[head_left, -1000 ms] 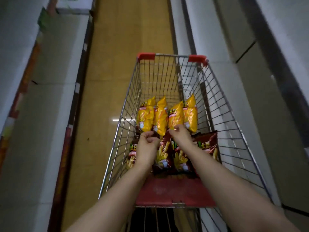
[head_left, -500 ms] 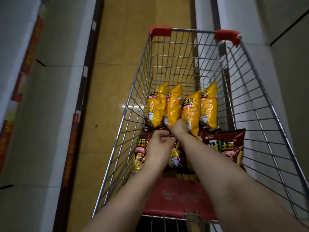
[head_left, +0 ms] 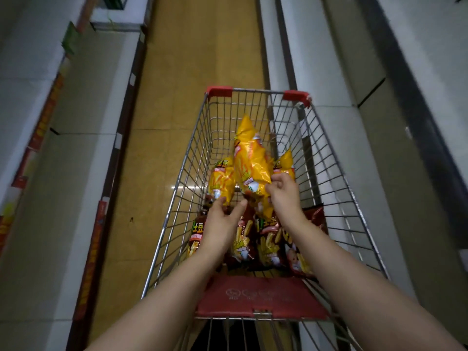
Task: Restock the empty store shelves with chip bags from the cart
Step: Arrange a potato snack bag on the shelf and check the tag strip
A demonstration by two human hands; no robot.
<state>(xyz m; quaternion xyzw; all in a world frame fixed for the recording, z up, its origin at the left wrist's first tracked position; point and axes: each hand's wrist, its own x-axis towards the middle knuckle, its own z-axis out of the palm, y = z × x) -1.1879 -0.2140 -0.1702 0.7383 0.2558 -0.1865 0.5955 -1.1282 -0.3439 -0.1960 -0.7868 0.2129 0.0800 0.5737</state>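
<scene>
Fingers [head_left: 281, 181] of the right hand [head_left: 282, 198] are curled round the lower end of a yellow bag [head_left: 249, 160], and that bag is held up, tilted, above the load in the cart [head_left: 192, 160]. Whether another bag is caught beneath it in the same grip cannot be told. On the other side, the left hand [head_left: 221, 224] is seen with fingers spread and thumb out wide. One fingertip is laid against the bottom edge of a second bag [head_left: 222, 182], and nothing is pinched there. A third bag [head_left: 287, 163], yellow too, is glimpsed standing just behind the right hand. Brown bags [head_left: 268, 244] are packed at the near end, under both wrists, just beyond the red flap [head_left: 258, 297]. The cart is flanked by pale left shelves [head_left: 33, 173] and right shelves [head_left: 354, 160], with tan floor [head_left: 192, 59] stretched out ahead.
</scene>
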